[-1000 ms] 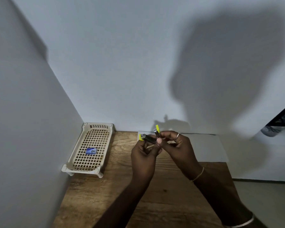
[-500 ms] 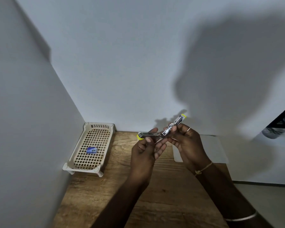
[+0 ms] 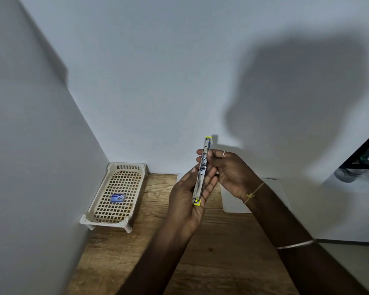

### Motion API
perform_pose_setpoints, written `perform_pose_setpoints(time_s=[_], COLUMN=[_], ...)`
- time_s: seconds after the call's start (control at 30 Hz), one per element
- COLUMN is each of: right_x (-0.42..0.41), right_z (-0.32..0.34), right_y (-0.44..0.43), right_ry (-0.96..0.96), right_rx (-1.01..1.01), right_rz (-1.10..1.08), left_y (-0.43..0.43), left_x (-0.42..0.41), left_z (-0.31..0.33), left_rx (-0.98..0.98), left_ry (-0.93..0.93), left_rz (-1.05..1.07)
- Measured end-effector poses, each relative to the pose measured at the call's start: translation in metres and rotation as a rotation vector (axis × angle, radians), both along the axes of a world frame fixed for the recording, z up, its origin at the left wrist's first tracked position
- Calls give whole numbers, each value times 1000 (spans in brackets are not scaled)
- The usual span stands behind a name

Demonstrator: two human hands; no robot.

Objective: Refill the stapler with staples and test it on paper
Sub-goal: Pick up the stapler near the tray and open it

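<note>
Fingertips (image 3: 209, 154) of the right hand (image 3: 232, 173) are pinched on the upper half of the stapler (image 3: 202, 171), which is swung open into one long metal strip with yellow ends; its lower half is cradled in the curled left hand (image 3: 186, 201), above the wooden table (image 3: 222, 252). White paper (image 3: 232, 201) lies behind the hands. A small blue staple box (image 3: 117, 197) rests in the cream lattice tray (image 3: 107, 218) in the corner.

Staple box (image 3: 117, 197), seemingly, in tray (image 3: 107, 209), table's (image 3: 222, 241) left.
</note>
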State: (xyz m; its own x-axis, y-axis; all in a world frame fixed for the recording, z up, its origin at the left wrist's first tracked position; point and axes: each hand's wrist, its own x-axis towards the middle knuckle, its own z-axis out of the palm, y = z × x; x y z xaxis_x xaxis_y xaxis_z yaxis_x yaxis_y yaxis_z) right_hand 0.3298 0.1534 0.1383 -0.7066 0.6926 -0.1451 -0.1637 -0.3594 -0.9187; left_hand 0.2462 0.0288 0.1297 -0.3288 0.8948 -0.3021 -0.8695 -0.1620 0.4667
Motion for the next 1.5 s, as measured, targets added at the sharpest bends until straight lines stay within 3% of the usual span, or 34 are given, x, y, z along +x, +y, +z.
perform_pose_setpoints(time_s=[0.23, 0.4, 0.53, 0.67, 0.77, 0.87, 1.03, 1.33, 1.5], right_x=[-18, -21, -21, -25, -30, -32, -36, -42, -39], right_z=[11, 20, 25, 31, 33, 32, 27, 36, 36], right_y=[8, 8, 7, 3, 0, -1, -6, -15, -17], right_ry=[-51, -60, -87, -215, -333, -374, -442, -459, -420], right_rx=[-60, 17, 322, 815, 1105, 1267, 1313, 1122, 1123], right_rz=[182, 252, 153, -50, -72, -36, -6, 214, 299], left_y=[12, 15, 11, 10, 8, 4, -2, -6, -6], left_x=[-7, -11, -15, -16, -12, -11, -12, -15, -16], left_z=[9, 9, 7, 3, 0, -2, -4, -3, 2], left_rx=[-63, -37, 10, 27, 10, -13, -72, -140, -186], left_ry=[1, 0, 4, -19, -23, -34, -43, -58, -109], left_rz=[-17, 1, -19, -8, -10, -5, 9, 49, 89])
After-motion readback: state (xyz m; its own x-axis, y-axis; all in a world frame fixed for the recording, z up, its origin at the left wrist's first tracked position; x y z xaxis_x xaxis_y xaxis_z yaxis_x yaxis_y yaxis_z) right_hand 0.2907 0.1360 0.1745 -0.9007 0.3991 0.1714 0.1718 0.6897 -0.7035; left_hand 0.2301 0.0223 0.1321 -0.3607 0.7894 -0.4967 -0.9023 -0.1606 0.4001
